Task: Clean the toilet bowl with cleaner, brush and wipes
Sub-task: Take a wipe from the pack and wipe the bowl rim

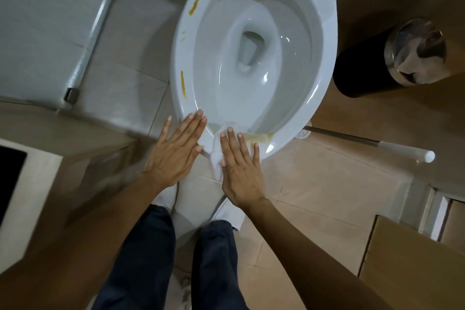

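The floor (314, 178) was tiled, pale grey toward the left and tan toward the right. The toilet bowl (324, 40) stood in the upper middle, white and open, with water in its throat. Yellow stains (183, 83) streaked its left rim, and a smeared one lay on the near rim just beside the right hand. A frosted glass door (45, 33) with a metal handle filled the upper left. A black bin (362, 75) with a shiny lid stood right of the bowl. A brush handle (377, 145), metal with a white grip, lay on the floor, running from under the bowl's right edge toward the right.

The person's legs in dark trousers (141, 259) and white socks stood before the bowl. The left hand (176, 156) lay flat, fingers straight, fingertips touching the near rim and holding nothing. The right hand (241, 173) was also flat, fingers straight, pressing a white wipe (214, 148) against the near rim. The wipe bunched out between the two hands and hung below the rim.
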